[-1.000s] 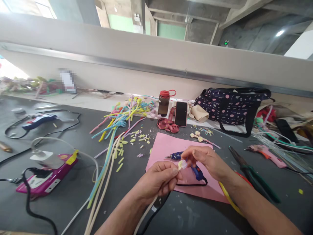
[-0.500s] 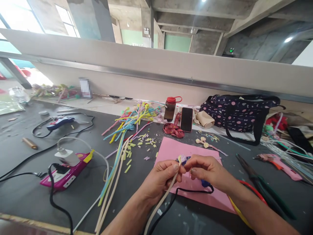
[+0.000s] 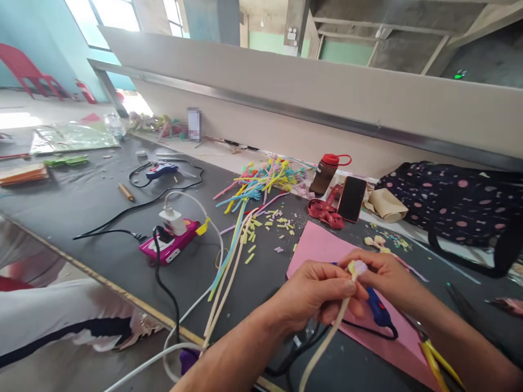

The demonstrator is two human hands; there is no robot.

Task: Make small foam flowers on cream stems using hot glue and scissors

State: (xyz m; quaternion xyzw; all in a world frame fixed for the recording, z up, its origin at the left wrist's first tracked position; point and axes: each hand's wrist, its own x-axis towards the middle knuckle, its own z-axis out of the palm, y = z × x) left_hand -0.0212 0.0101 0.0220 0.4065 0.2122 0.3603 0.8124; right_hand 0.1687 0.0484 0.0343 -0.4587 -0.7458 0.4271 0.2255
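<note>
In the head view, the left hand (image 3: pixel 316 291) pinches a cream cord (image 3: pixel 324 351) between thumb and fingers, just below a small yellow-and-lilac tip (image 3: pixel 357 268). The cord runs down from this grip toward the lower edge. The right hand (image 3: pixel 386 275) is close beside the tip, its fingers bent and partly hidden behind it; whether they grip it, I cannot tell. Both hands are above a pink sheet (image 3: pixel 312 245) on the dark tabletop (image 3: pixel 93 198). A blue tool with a black cable (image 3: pixel 379 307) lies on the sheet, partly covered by the hands, and a yellow-handled tool (image 3: pixel 437 362) lies near the right forearm.

Left of the sheet are scattered short clippings (image 3: pixel 281 223), with a heap of coloured fuzzy stems (image 3: pixel 261 185) beyond them. A magenta power strip (image 3: pixel 180 245) with a white plug (image 3: pixel 172 222) is farther left. Behind the sheet are a red-capped bottle (image 3: pixel 324 177), a dark red strap (image 3: pixel 327 212), an upright phone (image 3: pixel 352 198) and a patterned bag (image 3: pixel 453 201). At lower left, a leg in pale trousers (image 3: pixel 69 316) shows beside the tabletop's edge.
</note>
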